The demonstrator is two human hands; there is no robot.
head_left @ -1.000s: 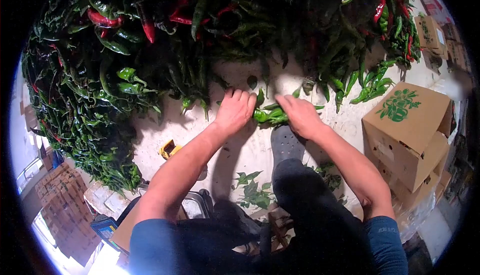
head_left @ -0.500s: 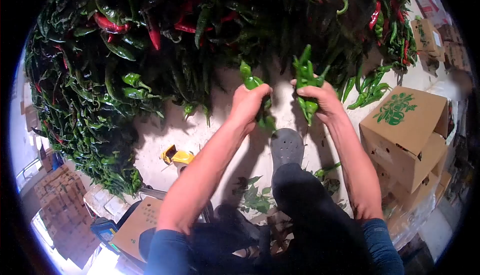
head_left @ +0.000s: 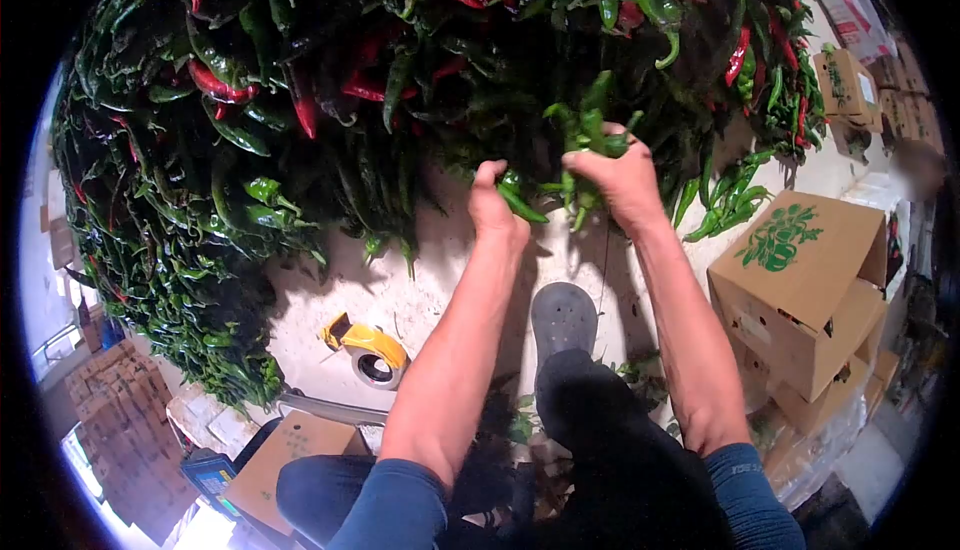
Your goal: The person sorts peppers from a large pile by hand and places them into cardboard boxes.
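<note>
A big heap of green and red peppers (head_left: 330,90) fills the upper part of the view. My right hand (head_left: 622,175) is closed round a bunch of green peppers (head_left: 590,130), held up in front of the heap. To its left, my left hand (head_left: 497,205) has its fingers curled, partly hidden from view, with a green pepper (head_left: 523,204) at its fingertips. Whether that pepper is gripped or only touched is unclear. Both hands are above the pale floor (head_left: 440,260) at the heap's lower edge.
A yellow tape dispenser (head_left: 368,350) lies left of my left forearm. Cardboard boxes (head_left: 800,280) are stacked at the right, and another box (head_left: 295,460) stands at lower left. My dark shoe (head_left: 565,320) is below the hands. Loose peppers (head_left: 733,198) lie right of them.
The hands first gathered peppers low on the floor, then lifted them. The right hand has since moved slightly up and left with its bunch. Fewer peppers show at the left hand.
</note>
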